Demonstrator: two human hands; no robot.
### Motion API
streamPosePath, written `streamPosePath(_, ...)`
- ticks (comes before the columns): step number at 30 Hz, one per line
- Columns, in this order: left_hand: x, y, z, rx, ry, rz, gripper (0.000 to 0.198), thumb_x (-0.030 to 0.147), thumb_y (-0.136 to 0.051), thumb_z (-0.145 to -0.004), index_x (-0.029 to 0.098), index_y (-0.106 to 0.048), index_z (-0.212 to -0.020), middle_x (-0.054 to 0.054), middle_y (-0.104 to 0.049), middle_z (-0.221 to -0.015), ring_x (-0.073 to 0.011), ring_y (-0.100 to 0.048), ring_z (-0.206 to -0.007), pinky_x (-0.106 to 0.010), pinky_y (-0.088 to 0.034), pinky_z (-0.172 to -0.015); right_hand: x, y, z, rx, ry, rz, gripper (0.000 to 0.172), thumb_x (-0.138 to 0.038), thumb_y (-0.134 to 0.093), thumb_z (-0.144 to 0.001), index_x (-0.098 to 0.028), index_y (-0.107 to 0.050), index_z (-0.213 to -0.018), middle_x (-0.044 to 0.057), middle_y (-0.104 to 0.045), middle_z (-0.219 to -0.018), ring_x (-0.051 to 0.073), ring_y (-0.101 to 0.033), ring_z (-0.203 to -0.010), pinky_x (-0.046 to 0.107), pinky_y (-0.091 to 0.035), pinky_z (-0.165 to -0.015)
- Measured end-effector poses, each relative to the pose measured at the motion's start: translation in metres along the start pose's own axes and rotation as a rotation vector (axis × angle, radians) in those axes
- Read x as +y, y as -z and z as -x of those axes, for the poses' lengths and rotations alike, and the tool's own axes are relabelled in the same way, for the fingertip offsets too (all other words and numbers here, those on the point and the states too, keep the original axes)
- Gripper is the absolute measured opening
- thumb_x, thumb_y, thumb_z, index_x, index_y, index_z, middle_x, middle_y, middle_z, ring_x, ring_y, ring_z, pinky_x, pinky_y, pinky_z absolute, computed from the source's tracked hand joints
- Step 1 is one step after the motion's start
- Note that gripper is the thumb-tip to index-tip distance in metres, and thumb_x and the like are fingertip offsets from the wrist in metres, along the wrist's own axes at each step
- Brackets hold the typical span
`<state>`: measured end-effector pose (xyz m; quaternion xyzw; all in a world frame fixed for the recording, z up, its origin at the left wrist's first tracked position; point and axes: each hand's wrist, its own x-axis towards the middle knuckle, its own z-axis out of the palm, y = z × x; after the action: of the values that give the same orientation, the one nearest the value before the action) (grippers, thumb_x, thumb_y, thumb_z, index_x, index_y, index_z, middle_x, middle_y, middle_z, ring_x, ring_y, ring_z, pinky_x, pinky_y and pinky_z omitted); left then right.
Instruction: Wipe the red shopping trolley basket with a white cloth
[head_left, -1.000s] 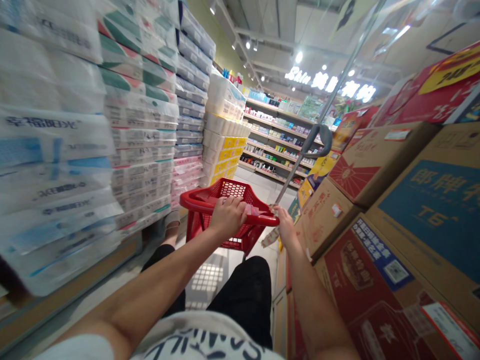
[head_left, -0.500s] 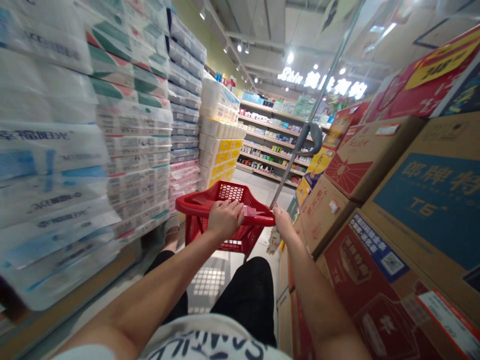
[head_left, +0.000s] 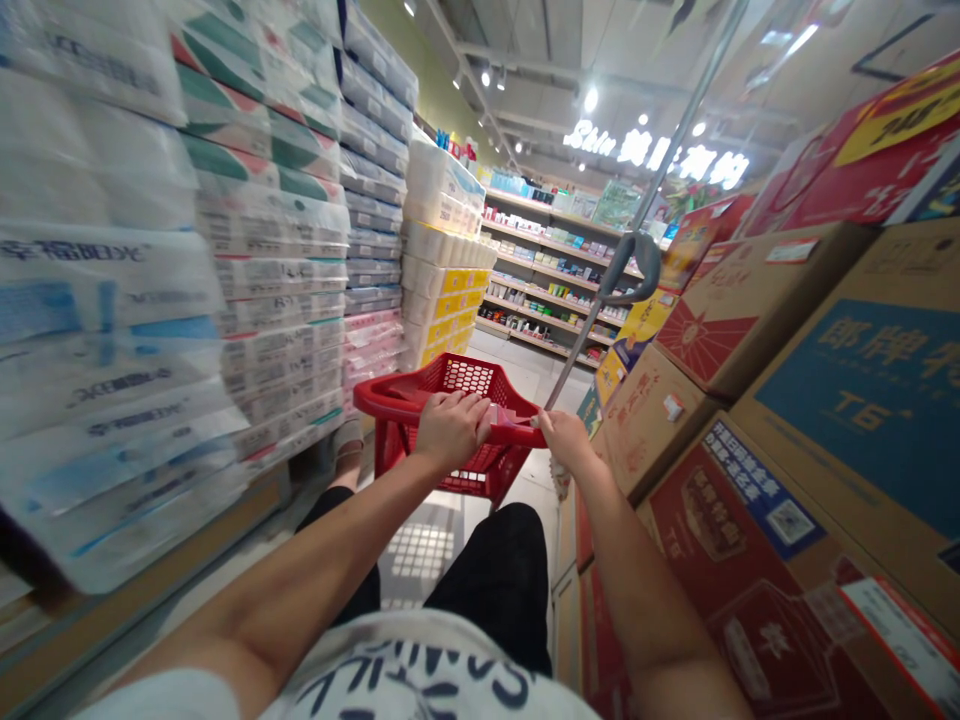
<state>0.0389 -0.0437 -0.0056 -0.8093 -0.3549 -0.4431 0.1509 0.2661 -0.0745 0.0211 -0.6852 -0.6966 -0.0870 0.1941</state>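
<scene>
Tall stacks of wrapped paper packs (head_left: 270, 300) line the left of this shop aisle, cartons (head_left: 630, 420) crowd the right, and lit shelving (head_left: 551, 265) closes the far end. A second ago a ragged cream piece hung left of the right hand (head_left: 566, 440); now it's mostly tucked behind the wrist, which should leave the handle (head_left: 517, 436) less cluttered. The red cart (head_left: 469, 374) stands between the stacks, the left hand (head_left: 452, 432) wrapped round its handle. The right fingers close on the handle's end, beside a grey pole (head_left: 574, 355); whether they hold that too, I can't tell. Cartons edge near the right forearm (head_left: 637, 570); pale floor (head_left: 496, 347) lies ahead.
</scene>
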Motion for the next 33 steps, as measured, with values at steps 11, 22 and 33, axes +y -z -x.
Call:
streamPosePath(11,0.0,-0.003,-0.001,0.003,-0.009,-0.044,0.032,0.035,-0.041,-0.094,0.023,-0.064,-0.112,-0.005,-0.069,-0.114,-0.0255,-0.057,-0.107,-0.046,-0.037,-0.089,-0.012,-0.001,-0.045,-0.255,-0.03,-0.04,0.028,-0.027,-0.057,-0.081,-0.019,-0.065,-0.054,0.005,-0.065,-0.06,0.016,-0.058,-0.059,0.025,-0.036,-0.058)
streamPosePath(22,-0.003,-0.005,-0.003,-0.002,-0.003,-0.051,0.032,0.035,-0.04,-0.094,0.023,-0.063,-0.114,-0.005,-0.069,-0.114,-0.026,-0.057,-0.108,-0.046,-0.037,-0.089,0.0,-0.02,-0.018,0.144,-0.239,-0.311,0.04,-0.034,-0.034,-0.087,-0.019,-0.069,-0.074,0.005,-0.069,-0.078,0.017,-0.06,-0.076,0.023,-0.04,-0.066)
streamPosePath(33,0.0,-0.001,0.0,0.009,-0.014,-0.042,0.03,0.036,-0.041,-0.094,0.025,-0.063,-0.111,-0.004,-0.069,-0.113,-0.0243,-0.057,-0.107,-0.045,-0.036,-0.09,-0.002,-0.059,0.014,0.595,-0.249,-1.074,0.041,-0.055,-0.041,-0.086,-0.017,-0.059,-0.086,0.006,-0.065,-0.089,0.019,-0.061,-0.083,0.029,-0.048,-0.078)
